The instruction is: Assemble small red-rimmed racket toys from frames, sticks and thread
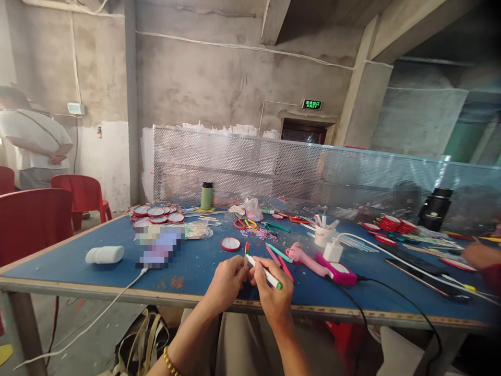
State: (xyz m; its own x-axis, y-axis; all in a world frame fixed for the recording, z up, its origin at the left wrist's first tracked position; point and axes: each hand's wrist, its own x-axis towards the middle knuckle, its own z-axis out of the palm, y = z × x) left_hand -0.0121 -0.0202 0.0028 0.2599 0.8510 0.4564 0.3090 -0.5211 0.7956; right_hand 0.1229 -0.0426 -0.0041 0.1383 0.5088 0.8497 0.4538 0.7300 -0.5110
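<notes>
Left hand (228, 282): fingers pinched on a small red-and-white piece (246, 250), held just above the near tabletop (78, 261) edge.
Right hand (274, 296): fingers closed round a white pen (264, 271) with a green tip, its upper end touching the piece.
Pens (278, 256): pink and teal ones lying loose just beyond the hands.
Disc (230, 244): red-rimmed, flat, beyond the left hand.
Pink tool (321, 265): right of the hands, beside a white charger (333, 251).
Bottle (104, 254): white, on its side, far left.
Cup (322, 235): holds sticks, mid-table.
Flask (206, 196): green, upright, far edge.
Person (33, 138): standing far left.
</notes>
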